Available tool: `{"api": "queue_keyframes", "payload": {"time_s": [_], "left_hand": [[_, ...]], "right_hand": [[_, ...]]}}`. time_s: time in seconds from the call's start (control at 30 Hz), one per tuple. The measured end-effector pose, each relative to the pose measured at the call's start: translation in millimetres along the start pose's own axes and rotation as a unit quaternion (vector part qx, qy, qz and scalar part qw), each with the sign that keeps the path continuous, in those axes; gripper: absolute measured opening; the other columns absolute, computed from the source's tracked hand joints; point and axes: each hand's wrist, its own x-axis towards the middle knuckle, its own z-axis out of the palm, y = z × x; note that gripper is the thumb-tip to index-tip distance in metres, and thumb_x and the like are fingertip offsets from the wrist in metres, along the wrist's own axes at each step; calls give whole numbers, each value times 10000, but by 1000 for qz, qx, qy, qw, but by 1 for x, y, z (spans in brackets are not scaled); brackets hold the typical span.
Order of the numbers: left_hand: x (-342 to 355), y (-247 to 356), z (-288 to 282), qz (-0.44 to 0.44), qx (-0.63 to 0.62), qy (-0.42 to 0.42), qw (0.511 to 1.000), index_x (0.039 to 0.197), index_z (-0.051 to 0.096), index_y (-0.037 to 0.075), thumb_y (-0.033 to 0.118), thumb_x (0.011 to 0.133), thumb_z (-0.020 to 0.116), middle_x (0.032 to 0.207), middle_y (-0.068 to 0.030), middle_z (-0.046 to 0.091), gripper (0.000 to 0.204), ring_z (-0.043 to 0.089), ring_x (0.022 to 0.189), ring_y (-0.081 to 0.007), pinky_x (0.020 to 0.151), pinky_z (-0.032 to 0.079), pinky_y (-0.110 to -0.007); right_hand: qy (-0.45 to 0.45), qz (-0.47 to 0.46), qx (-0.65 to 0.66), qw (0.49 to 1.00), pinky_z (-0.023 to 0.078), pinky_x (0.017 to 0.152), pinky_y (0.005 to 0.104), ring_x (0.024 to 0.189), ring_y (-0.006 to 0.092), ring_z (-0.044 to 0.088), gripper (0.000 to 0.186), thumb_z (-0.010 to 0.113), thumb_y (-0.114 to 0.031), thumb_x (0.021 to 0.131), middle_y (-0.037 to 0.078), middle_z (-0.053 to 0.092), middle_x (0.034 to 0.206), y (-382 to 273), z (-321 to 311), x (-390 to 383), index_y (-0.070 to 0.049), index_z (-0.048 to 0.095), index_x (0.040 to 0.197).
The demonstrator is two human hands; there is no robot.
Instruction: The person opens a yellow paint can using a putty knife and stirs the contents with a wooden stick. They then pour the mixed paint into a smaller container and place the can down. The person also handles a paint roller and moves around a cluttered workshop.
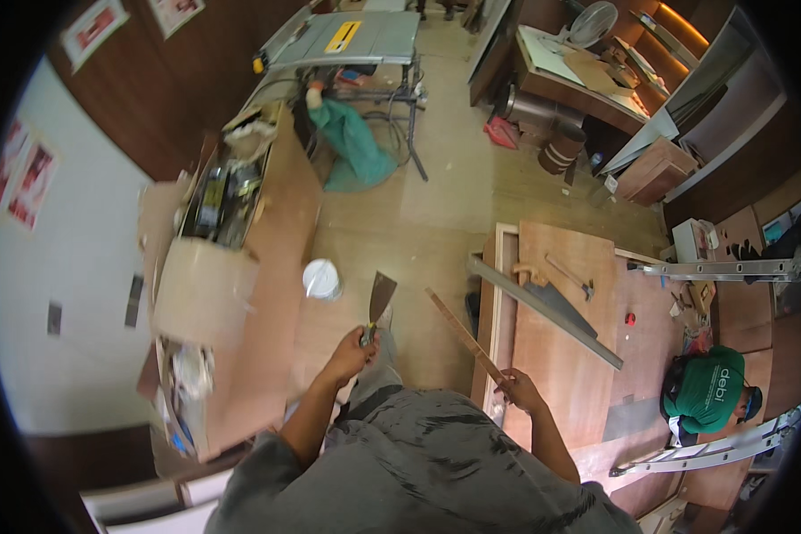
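Observation:
My left hand is closed round the handle of a putty knife, its flat, dull blade pointing up and away from me. A long, thin wooden strip is gripped near its lower end by my right hand, slanting up to the left over the floor. The two things are apart from each other. Just beyond my left hand stands a white bucket. To the right of the strip is a wooden workbench bearing a handsaw, a hammer and a long metal bar.
A large open carton of odds and ends lines the left side. Farther off are a table saw and a green sack. At right, a person in a green shirt bends near a ladder; another ladder lies beyond.

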Motion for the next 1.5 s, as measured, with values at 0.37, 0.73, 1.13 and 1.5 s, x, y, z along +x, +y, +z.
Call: {"api": "queue_keyframes", "payload": {"time_s": [0.37, 0.73, 1.13, 1.5], "left_hand": [[273, 295, -20, 18, 161, -132, 978, 996, 546, 58, 238, 976, 647, 673, 13, 492, 208, 499, 574, -85, 510, 402, -270], [608, 547, 92, 129, 204, -119, 963, 1012, 590, 52, 259, 954, 674, 692, 5, 528, 231, 497, 580, -94, 531, 417, -284], [890, 809, 81, 97, 66, 7, 993, 938, 599, 99, 260, 975, 685, 595, 60, 459, 186, 422, 483, -52, 442, 338, -237], [1264, 1064, 37, 146, 119, 24, 982, 926, 591, 49, 316, 991, 632, 621, -7, 527, 278, 494, 519, -99, 484, 398, -287]], "right_hand": [[82, 1, 74, 994, 412, 526, 276, 615, 103, 508, 382, 740, -154, 898, 23, 599, 782, -211, -112, 184, -74, 588, 1239], [102, -11, 93, 990, 507, 542, 309, 578, 175, 620, 446, 773, -156, 847, 91, 684, 811, -337, -336, 459, -48, 615, 1250], [95, -123, 64, 986, 493, 504, 312, 577, 166, 614, 423, 673, -222, 938, 100, 634, 827, -766, -511, 924, -4, 542, 1276], [82, -64, 74, 992, 476, 538, 260, 607, 97, 556, 292, 652, -182, 972, 33, 644, 839, -1024, -646, 1179, -29, 587, 1212]]}}
